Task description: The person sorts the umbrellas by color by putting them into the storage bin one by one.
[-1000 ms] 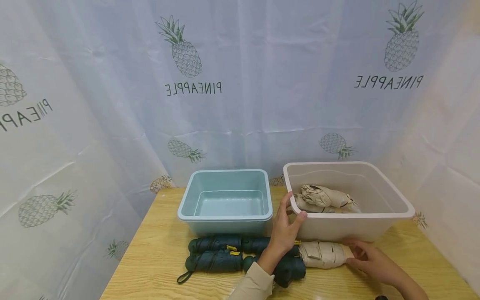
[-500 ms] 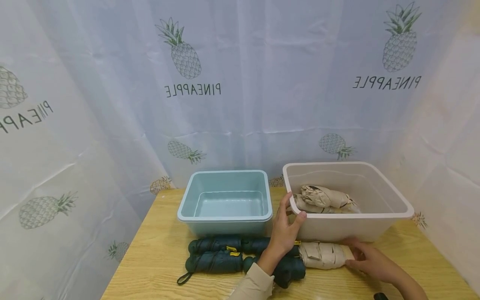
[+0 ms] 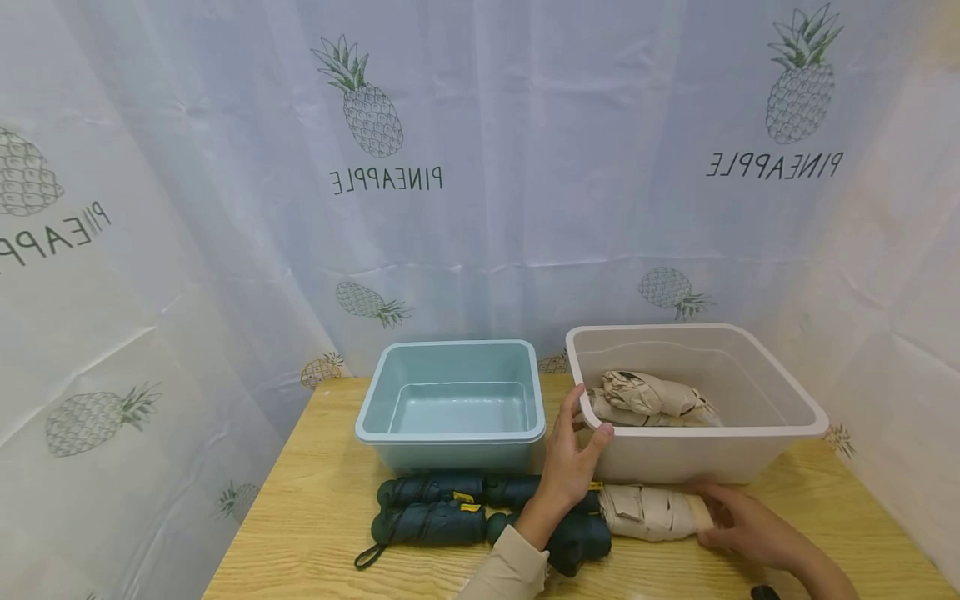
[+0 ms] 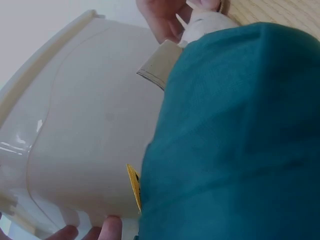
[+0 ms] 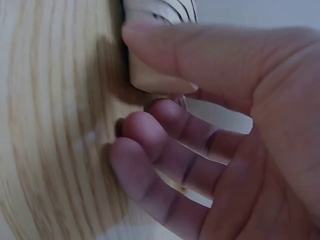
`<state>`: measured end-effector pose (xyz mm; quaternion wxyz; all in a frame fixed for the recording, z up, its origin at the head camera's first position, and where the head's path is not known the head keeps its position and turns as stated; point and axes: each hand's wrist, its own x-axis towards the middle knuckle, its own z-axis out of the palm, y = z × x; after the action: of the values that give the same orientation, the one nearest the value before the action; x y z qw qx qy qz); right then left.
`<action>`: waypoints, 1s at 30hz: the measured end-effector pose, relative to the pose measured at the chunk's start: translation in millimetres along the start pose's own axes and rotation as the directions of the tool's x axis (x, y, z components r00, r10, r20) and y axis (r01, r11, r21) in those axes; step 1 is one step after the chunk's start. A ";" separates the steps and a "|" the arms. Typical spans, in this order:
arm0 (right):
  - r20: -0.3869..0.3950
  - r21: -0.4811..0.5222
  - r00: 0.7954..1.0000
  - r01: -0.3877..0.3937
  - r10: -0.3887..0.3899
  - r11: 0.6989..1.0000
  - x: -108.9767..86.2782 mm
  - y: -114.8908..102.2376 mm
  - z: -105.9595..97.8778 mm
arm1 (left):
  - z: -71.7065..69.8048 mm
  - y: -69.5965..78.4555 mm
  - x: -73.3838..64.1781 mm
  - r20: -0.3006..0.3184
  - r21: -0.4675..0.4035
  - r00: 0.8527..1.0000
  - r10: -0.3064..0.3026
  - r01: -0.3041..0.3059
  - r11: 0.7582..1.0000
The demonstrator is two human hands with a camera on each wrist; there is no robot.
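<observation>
My left hand (image 3: 570, 467) grips the near left corner of a beige plastic bin (image 3: 697, 457), thumb over the rim and fingers along its outer side. Two or so folded beige umbrellas (image 3: 652, 393) lie in this bin. Another folded beige umbrella (image 3: 648, 512) lies on the table before it, and my right hand (image 3: 750, 529) holds its right end. In the right wrist view my thumb lies across the pale handle (image 5: 152, 80), with the other fingers curled by its end. Several dark folded umbrellas (image 3: 427, 523) lie in two rows, partly hidden behind my left forearm.
A light blue bin (image 3: 457, 454) with a bare floor stands left of the beige one. Both bins sit on a wooden table (image 3: 300, 500), close to a curtain (image 3: 495, 208) printed with pineapples. A small black object (image 3: 763, 592) shows at the bottom edge.
My right hand has shifted slightly right and towards me, and the beige umbrella's end has moved a little with it. My left hand stays on the bin's corner.
</observation>
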<state>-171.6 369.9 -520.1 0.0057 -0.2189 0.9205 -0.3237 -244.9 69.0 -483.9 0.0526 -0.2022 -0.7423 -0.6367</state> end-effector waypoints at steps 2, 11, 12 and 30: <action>0.015 0.018 1.000 -0.015 0.015 1.000 -2.3 0.1 -1.8 | 0.0 0.2 0.2 -0.003 -0.001 1.000 0.001 -0.001 1.000; 0.069 0.182 0.997 -0.032 0.020 0.983 -9.4 -0.1 -6.1 | 0.1 0.3 0.0 0.001 -0.017 1.000 0.003 -0.003 1.000; 0.075 0.205 0.997 -0.036 0.021 0.978 -9.9 0.0 -6.3 | 0.0 0.3 -0.1 0.001 -0.018 1.000 0.003 -0.003 1.000; 0.108 0.614 0.992 -0.113 0.059 0.781 -13.4 -13.8 -8.7 | -0.1 1.6 -0.7 0.005 -0.020 1.000 0.004 -0.004 1.000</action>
<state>-155.3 371.0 -506.8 0.1298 -0.1757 0.7716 -0.5974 -243.7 68.9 -482.6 0.0501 -0.2059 -0.7356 -0.6434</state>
